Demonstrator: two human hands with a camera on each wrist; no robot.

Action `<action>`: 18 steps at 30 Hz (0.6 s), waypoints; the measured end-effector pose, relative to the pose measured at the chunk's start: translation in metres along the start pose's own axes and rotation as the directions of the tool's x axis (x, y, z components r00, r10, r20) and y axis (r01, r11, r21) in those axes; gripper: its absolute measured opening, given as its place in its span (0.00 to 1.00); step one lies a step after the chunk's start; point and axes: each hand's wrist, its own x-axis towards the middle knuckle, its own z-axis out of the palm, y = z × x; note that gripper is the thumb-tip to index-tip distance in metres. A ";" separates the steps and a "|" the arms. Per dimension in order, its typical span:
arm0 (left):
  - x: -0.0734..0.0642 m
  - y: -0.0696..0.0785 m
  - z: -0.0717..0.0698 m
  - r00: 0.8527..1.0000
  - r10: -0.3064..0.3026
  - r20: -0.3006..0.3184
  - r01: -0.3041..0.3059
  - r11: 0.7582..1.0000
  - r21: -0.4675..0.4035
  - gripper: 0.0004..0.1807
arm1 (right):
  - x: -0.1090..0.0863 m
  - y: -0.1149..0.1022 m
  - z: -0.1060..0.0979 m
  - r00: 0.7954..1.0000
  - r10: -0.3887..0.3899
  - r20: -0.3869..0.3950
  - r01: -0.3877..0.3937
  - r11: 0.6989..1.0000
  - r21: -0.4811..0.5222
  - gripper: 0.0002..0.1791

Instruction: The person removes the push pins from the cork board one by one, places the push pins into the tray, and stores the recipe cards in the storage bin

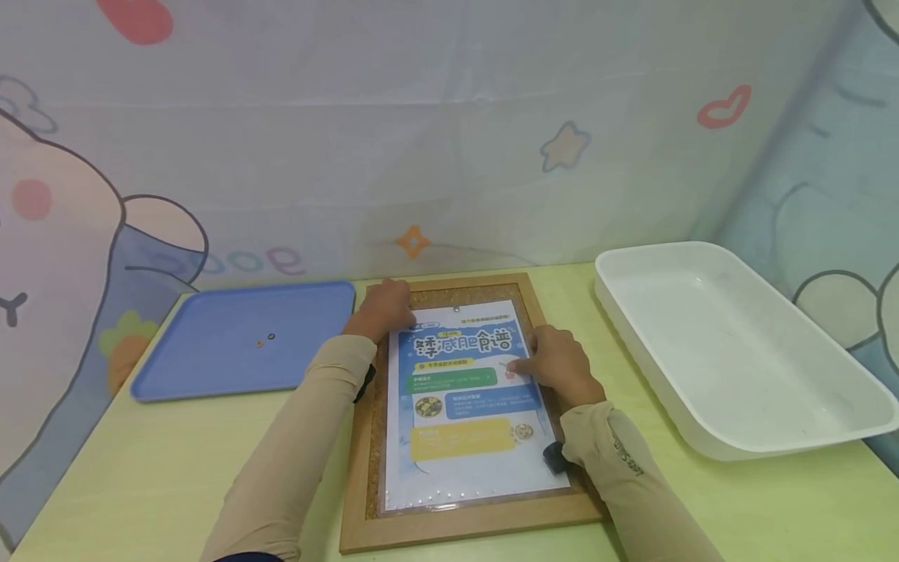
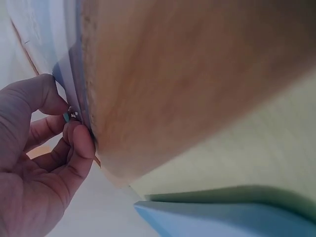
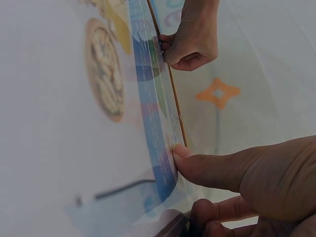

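A laminated sheet with blue, green and yellow printing lies on a wood-framed corkboard. My left hand is at the sheet's upper left corner. Between its thumb and fingertips it pinches a small teal pin, mostly hidden, right against the sheet's edge. My right hand grips the board's right side, fingers curled at the frame and thumb pressing on the sheet. At the middle of the sheet's top edge shows a small round pin head.
On the left lies a blue tray with two tiny ring-like pieces on it. A deep white tub stands to the right. Behind the pale green table hangs a printed cloth.
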 end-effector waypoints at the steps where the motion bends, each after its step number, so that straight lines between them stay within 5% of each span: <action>1: 0.000 0.001 0.000 1.000 0.004 0.002 -0.004 1.000 0.017 0.23 | 0.000 0.000 0.000 1.000 0.000 -0.002 0.000 1.000 0.000 0.22; 18: 0.002 -0.002 0.001 1.000 -0.010 -0.004 0.010 0.999 -0.032 0.23 | 0.000 0.003 -0.001 0.999 -0.036 -0.010 0.036 0.999 -0.028 0.19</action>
